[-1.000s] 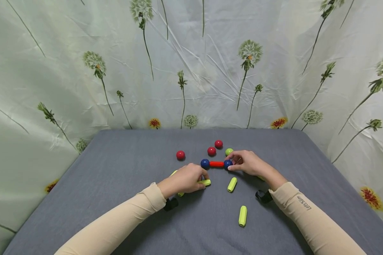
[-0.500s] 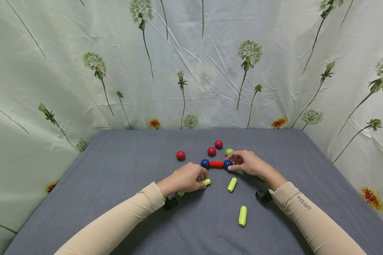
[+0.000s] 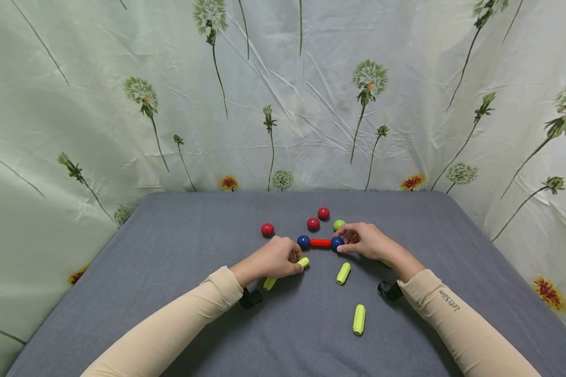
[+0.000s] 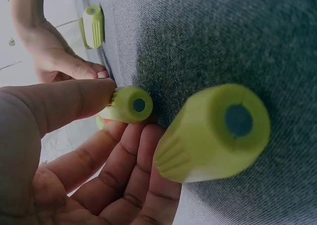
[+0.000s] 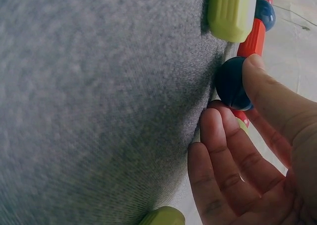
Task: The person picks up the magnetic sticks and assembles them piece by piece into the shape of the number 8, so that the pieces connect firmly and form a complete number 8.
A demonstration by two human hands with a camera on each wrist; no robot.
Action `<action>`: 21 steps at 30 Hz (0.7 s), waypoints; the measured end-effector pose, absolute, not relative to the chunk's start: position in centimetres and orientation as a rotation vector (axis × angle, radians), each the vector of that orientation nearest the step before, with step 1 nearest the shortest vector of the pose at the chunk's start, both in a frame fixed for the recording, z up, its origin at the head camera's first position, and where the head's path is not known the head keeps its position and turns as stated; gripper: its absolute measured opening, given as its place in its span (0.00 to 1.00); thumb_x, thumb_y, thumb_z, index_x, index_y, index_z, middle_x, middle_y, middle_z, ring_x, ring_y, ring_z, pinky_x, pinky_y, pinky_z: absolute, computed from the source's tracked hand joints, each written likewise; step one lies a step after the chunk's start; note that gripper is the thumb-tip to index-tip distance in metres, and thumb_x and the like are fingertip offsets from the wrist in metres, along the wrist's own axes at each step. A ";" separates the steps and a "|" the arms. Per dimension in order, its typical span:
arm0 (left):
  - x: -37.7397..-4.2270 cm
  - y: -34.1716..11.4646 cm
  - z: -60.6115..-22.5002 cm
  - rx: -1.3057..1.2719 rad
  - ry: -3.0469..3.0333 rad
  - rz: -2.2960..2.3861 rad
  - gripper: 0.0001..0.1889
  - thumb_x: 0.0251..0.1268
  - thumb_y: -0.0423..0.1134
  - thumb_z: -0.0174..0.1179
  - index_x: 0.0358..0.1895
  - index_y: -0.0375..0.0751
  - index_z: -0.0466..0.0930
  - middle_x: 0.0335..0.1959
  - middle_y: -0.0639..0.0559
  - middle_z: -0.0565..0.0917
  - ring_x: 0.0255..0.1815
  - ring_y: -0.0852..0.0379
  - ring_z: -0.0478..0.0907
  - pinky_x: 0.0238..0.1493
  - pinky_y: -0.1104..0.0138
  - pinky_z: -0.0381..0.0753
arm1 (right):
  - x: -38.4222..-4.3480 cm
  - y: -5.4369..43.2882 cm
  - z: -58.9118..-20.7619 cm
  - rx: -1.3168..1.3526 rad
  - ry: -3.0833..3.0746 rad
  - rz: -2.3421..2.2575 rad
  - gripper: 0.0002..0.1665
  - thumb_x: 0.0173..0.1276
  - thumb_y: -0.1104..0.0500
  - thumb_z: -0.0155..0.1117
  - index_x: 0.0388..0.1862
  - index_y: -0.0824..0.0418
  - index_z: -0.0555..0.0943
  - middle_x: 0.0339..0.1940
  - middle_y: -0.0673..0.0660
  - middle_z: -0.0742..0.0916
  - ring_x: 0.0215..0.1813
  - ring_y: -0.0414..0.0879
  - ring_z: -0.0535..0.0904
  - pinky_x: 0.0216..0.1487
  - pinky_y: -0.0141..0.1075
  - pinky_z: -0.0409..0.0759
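In the head view my left hand (image 3: 277,256) pinches a yellow-green ribbed rod (image 3: 304,262) between thumb and fingers. The left wrist view shows the held rod (image 4: 130,105) end-on, with a grey disc in its tip. My right hand (image 3: 365,241) pinches a dark blue ball (image 5: 232,82) at the right end of a red rod (image 3: 320,243). A second blue ball (image 3: 304,242) is joined to the red rod's left end. Another yellow-green rod (image 4: 213,136) lies on the cloth beneath my left hand.
Three red balls (image 3: 267,230) lie farther back, and a green ball (image 3: 339,224) sits just behind my right fingers. Loose yellow-green rods (image 3: 343,273) lie between my hands and nearer the front (image 3: 359,320). A flowered curtain (image 3: 283,104) hangs behind the grey cloth-covered table (image 3: 193,220).
My left hand has moved slightly away from me with the pinched rod, whose tip now sits closer to the left blue ball. The right hand and the red rod with its blue balls have stayed put.
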State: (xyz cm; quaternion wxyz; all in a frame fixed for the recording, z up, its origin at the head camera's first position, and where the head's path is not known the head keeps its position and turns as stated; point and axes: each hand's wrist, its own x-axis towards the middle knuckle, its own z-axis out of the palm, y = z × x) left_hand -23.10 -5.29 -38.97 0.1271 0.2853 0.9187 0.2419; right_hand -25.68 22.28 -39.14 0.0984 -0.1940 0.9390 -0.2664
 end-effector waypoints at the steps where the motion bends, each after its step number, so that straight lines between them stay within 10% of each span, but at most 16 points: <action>1: -23.2 -5.3 -39.0 0.822 2.674 0.714 0.04 0.64 0.39 0.72 0.36 0.45 0.89 0.28 0.55 0.87 0.26 0.64 0.79 0.28 0.71 0.79 | -25.7 22.3 -39.1 -0.575 2.779 -0.788 0.18 0.71 0.54 0.73 0.56 0.58 0.85 0.37 0.53 0.85 0.39 0.44 0.79 0.41 0.36 0.77; 21: -23.7 -5.9 -38.7 0.621 2.657 0.884 0.14 0.63 0.41 0.73 0.21 0.43 0.82 0.16 0.60 0.74 0.19 0.64 0.71 0.22 0.72 0.70 | -25.7 22.3 -39.2 -0.572 2.786 -0.771 0.18 0.71 0.53 0.73 0.56 0.57 0.85 0.38 0.54 0.86 0.40 0.44 0.80 0.42 0.36 0.78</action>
